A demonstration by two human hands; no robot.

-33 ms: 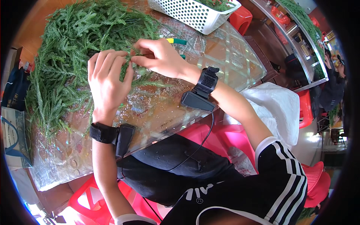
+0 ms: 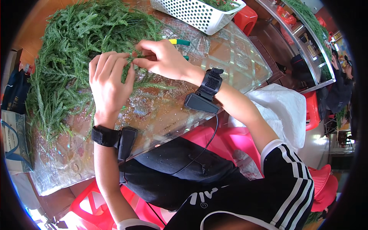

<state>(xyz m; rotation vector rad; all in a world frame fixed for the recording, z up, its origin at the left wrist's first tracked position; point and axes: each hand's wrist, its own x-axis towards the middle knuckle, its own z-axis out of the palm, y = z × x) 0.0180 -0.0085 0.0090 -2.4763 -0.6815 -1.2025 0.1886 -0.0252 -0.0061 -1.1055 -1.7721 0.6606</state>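
Note:
A large heap of artificial green pine sprigs (image 2: 73,50) covers the far left of the table. At its right edge my two hands meet, pinching a green pine sprig (image 2: 132,58) that the fingers partly hide. My left hand (image 2: 109,78) has its thumb and fingers closed on the sprig from the left. From the right, my right hand (image 2: 165,59) grips it between thumb and forefinger. Just behind the right hand lies a tool with yellow and green handles (image 2: 180,42), partly covered by it.
A white perforated basket (image 2: 191,17) with greenery stands at the table's far edge. The glass-topped table (image 2: 168,115) carries scattered bits. Red stools (image 2: 245,21), a white sack (image 2: 278,111) and a cloth bag (image 2: 15,142) stand around it. A cable (image 2: 209,143) hangs from my right wrist strap.

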